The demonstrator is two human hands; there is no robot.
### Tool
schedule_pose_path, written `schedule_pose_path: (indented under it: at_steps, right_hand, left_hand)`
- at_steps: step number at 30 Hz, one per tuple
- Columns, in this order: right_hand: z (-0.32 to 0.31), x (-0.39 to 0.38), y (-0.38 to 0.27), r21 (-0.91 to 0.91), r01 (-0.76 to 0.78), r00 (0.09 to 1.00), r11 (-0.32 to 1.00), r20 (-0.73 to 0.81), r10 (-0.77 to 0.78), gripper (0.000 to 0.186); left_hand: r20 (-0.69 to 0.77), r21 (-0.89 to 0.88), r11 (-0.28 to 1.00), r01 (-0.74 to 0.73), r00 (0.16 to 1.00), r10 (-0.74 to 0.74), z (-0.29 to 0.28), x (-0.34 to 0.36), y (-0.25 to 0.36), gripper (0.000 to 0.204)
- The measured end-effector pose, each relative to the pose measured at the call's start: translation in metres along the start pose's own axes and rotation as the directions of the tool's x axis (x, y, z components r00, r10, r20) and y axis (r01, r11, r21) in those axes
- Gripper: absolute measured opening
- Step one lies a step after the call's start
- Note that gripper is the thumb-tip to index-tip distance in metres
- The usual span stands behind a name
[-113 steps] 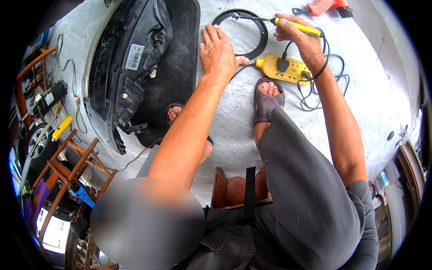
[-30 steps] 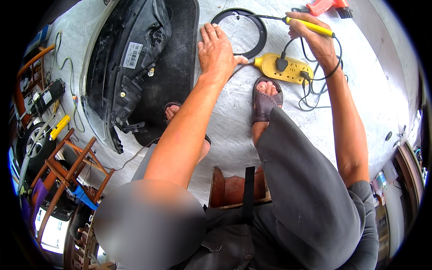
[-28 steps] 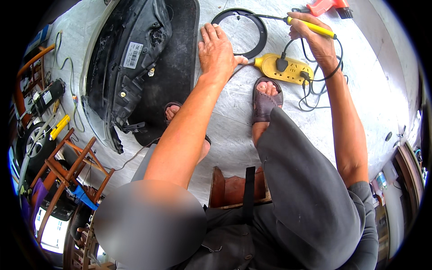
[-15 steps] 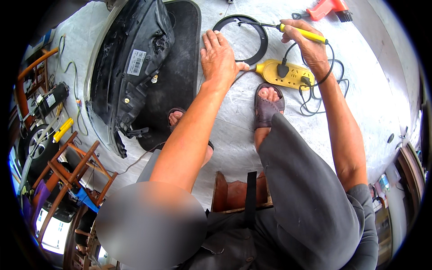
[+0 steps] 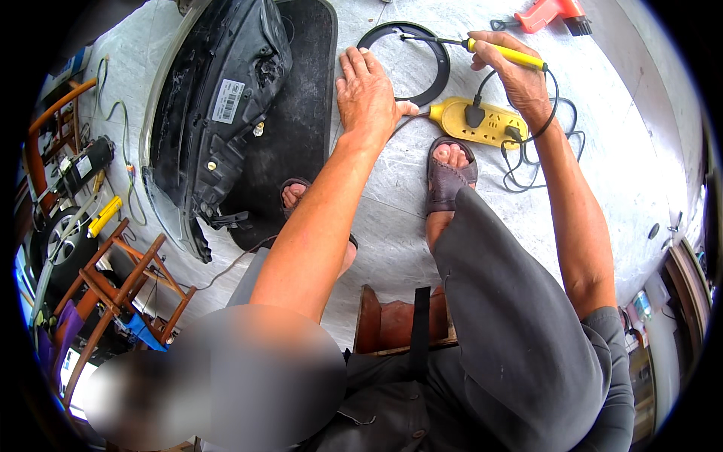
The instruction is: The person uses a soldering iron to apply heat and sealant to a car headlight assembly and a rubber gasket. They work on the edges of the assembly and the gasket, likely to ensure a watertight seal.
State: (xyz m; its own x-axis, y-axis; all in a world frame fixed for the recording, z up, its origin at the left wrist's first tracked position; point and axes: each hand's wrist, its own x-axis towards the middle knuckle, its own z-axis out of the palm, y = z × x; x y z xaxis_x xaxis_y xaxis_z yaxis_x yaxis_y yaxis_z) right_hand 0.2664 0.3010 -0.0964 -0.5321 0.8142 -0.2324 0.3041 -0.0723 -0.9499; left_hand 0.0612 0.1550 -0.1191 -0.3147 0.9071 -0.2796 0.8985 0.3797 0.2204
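A black plastic ring [image 5: 437, 81] lies flat on the grey floor. My left hand [image 5: 369, 94] rests against its left side, palm down with the fingers stretched and the thumb out to the right. In my right hand [image 5: 520, 79] is a soldering iron [image 5: 508, 55] with a yellow handle, gripped like a pen. Its dark shaft points left across the ring, and the tip is at or just above a small tab on the inner upper edge; contact cannot be made out. The iron's black cord loops down beside the yellow power strip [image 5: 482, 123].
A car headlight housing [image 5: 226, 105] lies on a black mat [image 5: 312, 83] at the left. A red tool with dark bristles [image 5: 550, 16] is at the upper right. Wooden frames [image 5: 135, 279] and a wheel [image 5: 64, 245] stand far left. My sandalled foot [image 5: 450, 177] is below the strip.
Hardly anything differs. The view has shifted slightly; both hands, the soldering iron and the ring keep their places relative to each other.
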Motion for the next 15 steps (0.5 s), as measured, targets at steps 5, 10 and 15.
schedule_pose_path:
  at_steps: [5,10,15]
  right_hand:
    - [-0.002,0.0,0.0,0.02,-0.003,1.0,1.0,-0.001,0.003,0.036]
    - [-0.004,-0.005,-0.006,0.194,-0.042,0.999,0.98,-0.015,0.046,0.036]
    - [-0.001,-0.021,-0.021,0.529,-0.163,0.987,0.833,0.075,0.145,0.04]
  left_hand:
    - [0.004,-0.007,1.0,0.004,1.0,-0.004,-0.002,0.001,0.003,0.127]
    - [0.007,0.009,1.0,0.017,1.0,-0.017,-0.001,0.001,0.001,0.128]
    - [0.02,0.005,0.999,0.05,0.999,-0.05,-0.001,-0.002,0.001,0.131]
